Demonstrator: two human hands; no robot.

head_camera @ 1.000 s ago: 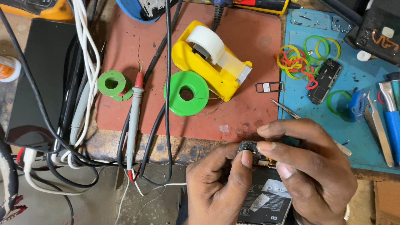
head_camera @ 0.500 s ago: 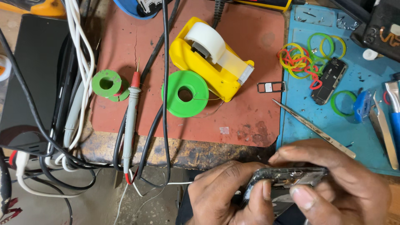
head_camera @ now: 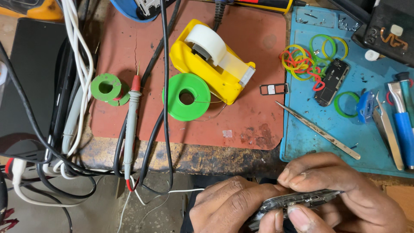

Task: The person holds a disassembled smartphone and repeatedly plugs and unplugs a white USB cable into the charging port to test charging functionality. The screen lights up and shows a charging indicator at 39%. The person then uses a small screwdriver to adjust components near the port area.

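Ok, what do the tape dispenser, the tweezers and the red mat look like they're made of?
Tape dispenser: likely moulded plastic, glossy yellow with soft highlights. Tweezers: probably bare metal, thin, grey and dully shiny. Red mat: looks like matte rubber or silicone, cracked and stained.

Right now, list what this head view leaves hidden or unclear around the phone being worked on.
- Phone: only its top edge shows; both faces are covered by the left hand and right hand, and the frame's bottom edge crops it.
- Blue object at the top: cut by the frame's top edge, so its kind is unclear.
- Small tray beside the tape dispenser: too small to tell what it carries.
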